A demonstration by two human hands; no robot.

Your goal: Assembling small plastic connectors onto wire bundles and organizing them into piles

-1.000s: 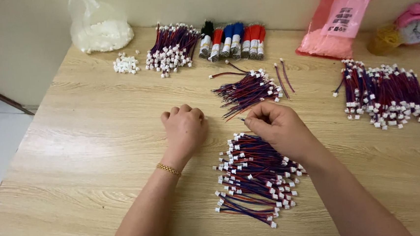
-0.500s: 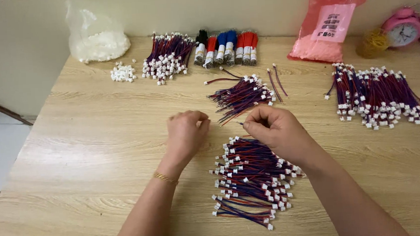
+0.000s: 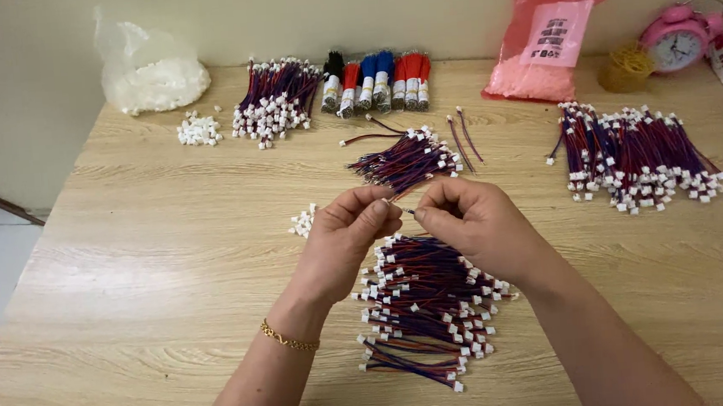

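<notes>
My left hand (image 3: 345, 238) and my right hand (image 3: 473, 221) are raised together above the wooden table (image 3: 146, 269), fingertips almost touching. My right hand pinches the thin end of a red-and-blue wire. My left hand pinches something small at its fingertips; what it is stays hidden. Right below them lies a heap of red-and-blue wires with white connectors (image 3: 424, 309). A small cluster of loose white connectors (image 3: 302, 222) sits just left of my left hand. A bundle of wires without connectors (image 3: 405, 159) lies just beyond my hands.
At the back stand a clear bag of white connectors (image 3: 153, 73), another wire pile (image 3: 274, 99), taped wire bundles (image 3: 379, 83) and a pink bag (image 3: 549, 37). A big wire heap (image 3: 638, 154) lies right, near a pink alarm clock (image 3: 676, 37). More white connectors (image 3: 198, 130) sit back left.
My left hand lifted off the table, where it rested over the small connectors, and came up to meet my right hand. The loose connectors it covered now show.
</notes>
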